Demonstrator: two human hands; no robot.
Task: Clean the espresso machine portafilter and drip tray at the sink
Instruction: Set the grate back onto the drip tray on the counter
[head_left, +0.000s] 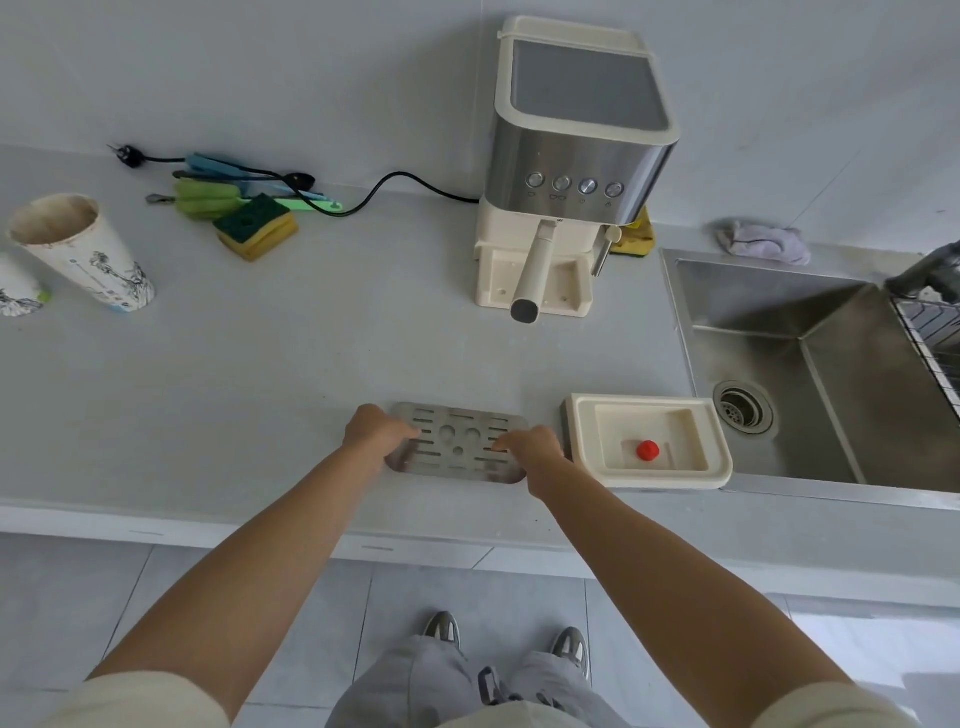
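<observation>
Item: slotted stainless-steel grate (457, 441), flat on the counter at 6 o'clock. Our left hand (371, 428) and right hand (532, 447) grip its ends. Cream plastic drip tray (647, 441) lies at its 3 o'clock, beside the steel sink (779, 312). Washing not begun; next, we judge, lift the grate sinkward.

A paper cup (78, 249), sponge (256, 227) and brushes (208, 195) sit left, cloth (763, 241) right.

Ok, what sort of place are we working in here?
Most likely a home kitchen: a steel sink set into a pale counter, an espresso machine standing on it, and a scrub sponge nearby.
</observation>
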